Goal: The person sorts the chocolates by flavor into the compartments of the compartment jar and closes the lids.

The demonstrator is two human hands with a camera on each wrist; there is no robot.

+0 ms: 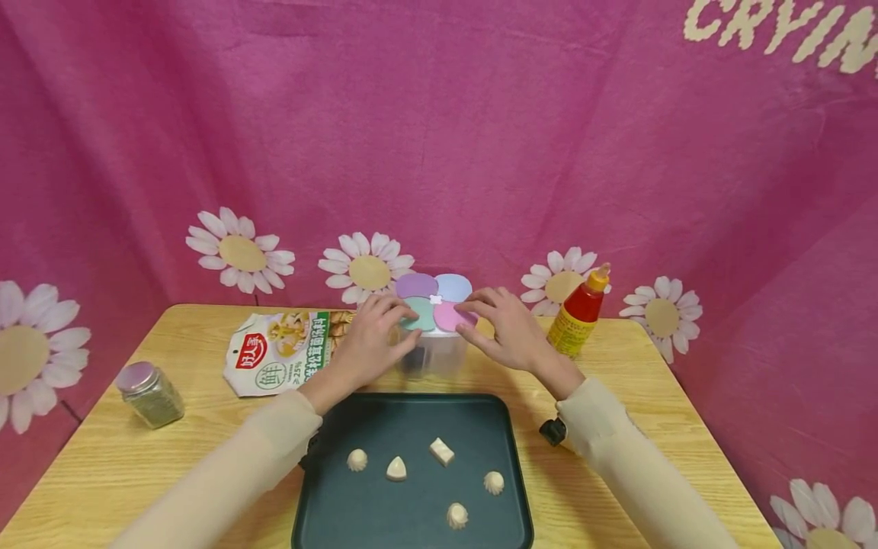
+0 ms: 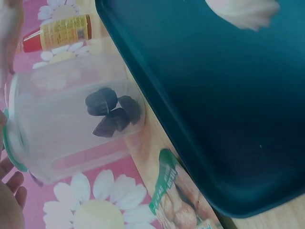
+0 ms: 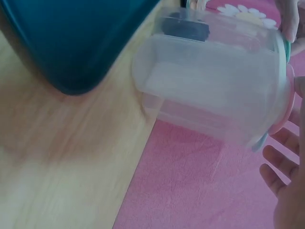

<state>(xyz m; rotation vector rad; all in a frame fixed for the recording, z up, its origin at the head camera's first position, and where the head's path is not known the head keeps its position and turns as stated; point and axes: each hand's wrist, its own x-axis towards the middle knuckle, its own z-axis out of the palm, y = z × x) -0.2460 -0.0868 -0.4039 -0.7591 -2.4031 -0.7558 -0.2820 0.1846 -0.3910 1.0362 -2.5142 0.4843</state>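
Observation:
A clear plastic container (image 1: pixel 439 357) with petal-shaped lids stands at the back of the table. My left hand (image 1: pixel 370 335) touches its green lid (image 1: pixel 418 314), fingers and thumb at the rim. Across from it my right hand (image 1: pixel 511 329) touches the pink lid (image 1: pixel 447 317), its other fingers loosely spread in the right wrist view. Behind are a purple lid (image 1: pixel 415 285) and a light blue lid (image 1: pixel 454 287). Several dark pieces (image 2: pixel 114 112) lie at the bottom of one compartment. All the lids look down on the container.
In front lies a dark tray (image 1: pixel 384 515) with several cream-coloured pieces (image 1: pixel 396 469), some swirled. A seasoning bag (image 1: pixel 274 354) and a spice jar (image 1: pixel 151 395) are at left. A red sauce bottle (image 1: pixel 579 313) with a yellow label stands at right, before a pink daisy-patterned cloth (image 1: pixel 439 152).

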